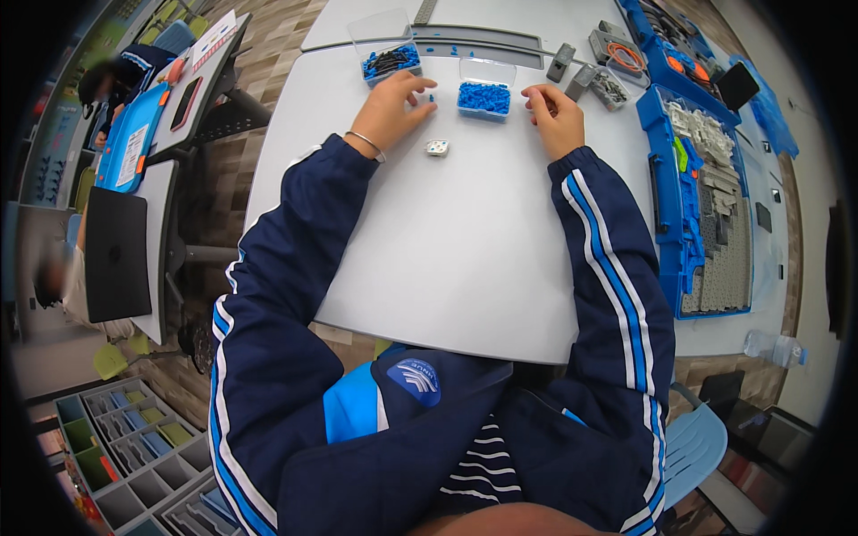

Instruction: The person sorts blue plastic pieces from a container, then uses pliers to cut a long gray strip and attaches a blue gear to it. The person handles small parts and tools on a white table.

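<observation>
My left hand [391,109] is open over the far part of the white table, thumb and forefinger spread apart. A tiny blue peg [432,98] lies by its fingertips. Just beyond that hand stands a clear lidded box [368,81] of black and blue pegs. To the right is a second clear box [483,100], filled with small blue pegs, its lid up. My right hand [556,118] is closed beside this box, fingers curled in; what they hold, if anything, is hidden. A small white block with coloured dots [437,148] rests on the table between my hands, nearer to me.
Grey motor-like blocks [561,62] and a clear box of grey parts [609,89] sit beyond my right hand. Blue bins [666,214] of building parts line the right side. A plastic bottle [774,348] lies at right. Other people work at tables on the left.
</observation>
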`<move>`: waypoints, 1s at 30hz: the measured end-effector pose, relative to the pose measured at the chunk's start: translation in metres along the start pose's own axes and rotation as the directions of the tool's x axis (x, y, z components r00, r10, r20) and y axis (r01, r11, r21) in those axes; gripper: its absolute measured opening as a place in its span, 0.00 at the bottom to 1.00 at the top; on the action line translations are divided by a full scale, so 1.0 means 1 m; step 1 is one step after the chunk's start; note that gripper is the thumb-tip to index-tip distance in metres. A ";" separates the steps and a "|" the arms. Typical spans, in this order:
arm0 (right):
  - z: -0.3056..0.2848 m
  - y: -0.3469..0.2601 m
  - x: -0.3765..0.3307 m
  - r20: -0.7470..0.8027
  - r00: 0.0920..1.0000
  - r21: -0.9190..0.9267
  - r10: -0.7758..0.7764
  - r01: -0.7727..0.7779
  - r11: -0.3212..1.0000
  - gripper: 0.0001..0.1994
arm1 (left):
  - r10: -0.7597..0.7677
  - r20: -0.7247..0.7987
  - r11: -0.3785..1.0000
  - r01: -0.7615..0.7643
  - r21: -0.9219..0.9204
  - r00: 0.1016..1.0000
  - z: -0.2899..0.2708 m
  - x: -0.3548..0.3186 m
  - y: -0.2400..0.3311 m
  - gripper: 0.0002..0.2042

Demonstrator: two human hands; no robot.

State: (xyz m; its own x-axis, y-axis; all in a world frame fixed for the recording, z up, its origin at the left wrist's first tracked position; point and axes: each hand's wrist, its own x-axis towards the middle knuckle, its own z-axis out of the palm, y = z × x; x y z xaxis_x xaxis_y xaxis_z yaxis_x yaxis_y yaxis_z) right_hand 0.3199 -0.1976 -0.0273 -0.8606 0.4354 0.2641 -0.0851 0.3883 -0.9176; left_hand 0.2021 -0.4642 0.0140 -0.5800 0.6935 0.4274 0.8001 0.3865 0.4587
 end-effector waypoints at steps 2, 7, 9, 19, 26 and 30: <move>-0.001 0.000 0.001 0.028 1.000 -0.037 0.008 -0.007 0.999 0.12 | 0.009 0.004 1.000 -0.009 -0.006 1.000 0.008 -0.002 -0.006 0.10; -0.002 -0.001 -0.001 0.031 0.999 -0.076 -0.028 0.030 0.997 0.12 | 0.054 0.025 0.987 -0.057 0.152 0.998 0.012 0.012 -0.002 0.06; -0.001 -0.003 -0.002 0.025 0.999 -0.057 -0.032 0.033 0.998 0.10 | -0.028 0.018 0.999 0.028 -0.036 0.999 0.006 0.019 0.008 0.05; -0.005 -0.003 -0.002 0.085 0.996 -0.099 -0.040 0.049 0.994 0.10 | -0.076 -0.130 0.976 0.047 -0.211 0.989 -0.006 0.078 0.006 0.07; -0.004 0.001 0.000 0.088 0.994 -0.115 -0.058 0.067 0.991 0.10 | 0.026 0.180 0.869 -0.111 0.483 0.983 -0.010 0.150 -0.055 0.05; -0.003 0.006 0.001 0.083 0.993 -0.048 -0.082 0.086 0.995 0.10 | -0.126 0.342 0.679 -0.170 0.714 0.931 0.012 0.155 -0.054 0.03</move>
State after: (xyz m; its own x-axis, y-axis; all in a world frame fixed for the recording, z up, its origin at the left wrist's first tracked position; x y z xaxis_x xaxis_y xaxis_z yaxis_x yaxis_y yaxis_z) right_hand 0.3201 -0.1930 -0.0315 -0.8893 0.3335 0.3128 -0.1344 0.4632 -0.8760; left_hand 0.0704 -0.3705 0.0462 -0.5887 0.8050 0.0738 0.7515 0.5786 -0.3171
